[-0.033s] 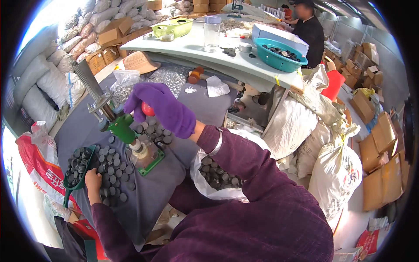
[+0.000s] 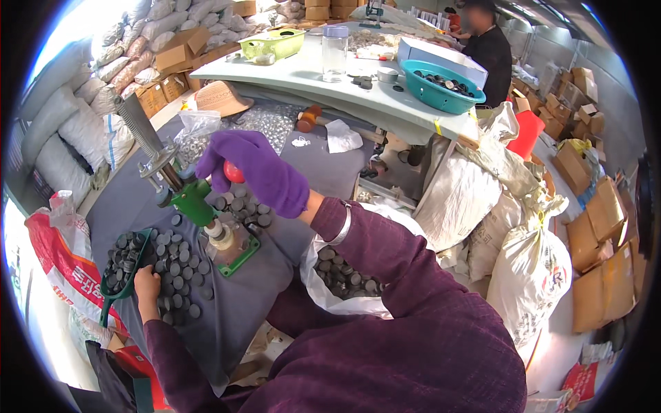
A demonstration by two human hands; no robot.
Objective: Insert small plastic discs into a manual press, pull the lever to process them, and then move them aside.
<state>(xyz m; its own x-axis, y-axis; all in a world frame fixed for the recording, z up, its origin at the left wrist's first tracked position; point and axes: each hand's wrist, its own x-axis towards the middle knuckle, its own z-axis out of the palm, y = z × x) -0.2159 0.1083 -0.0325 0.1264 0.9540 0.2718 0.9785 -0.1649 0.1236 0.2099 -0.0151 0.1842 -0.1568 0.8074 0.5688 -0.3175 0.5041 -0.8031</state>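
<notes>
1. Head view showed the right hand [image 2: 258,168], in a purple glove, clenched round the red knob [image 2: 233,172] of a green hand press [image 2: 200,206].
2. The left hand [image 2: 147,283] was bare, its fingers curled on a heap of dark round discs [image 2: 172,272] just below the press; whether it pinched one I could not tell.
3. More discs filled a green scoop [image 2: 124,265] touching that hand.
4. A white bag [image 2: 344,275] under the right forearm held many discs, so, judging by these heaps, much of the work seemed left.
</notes>
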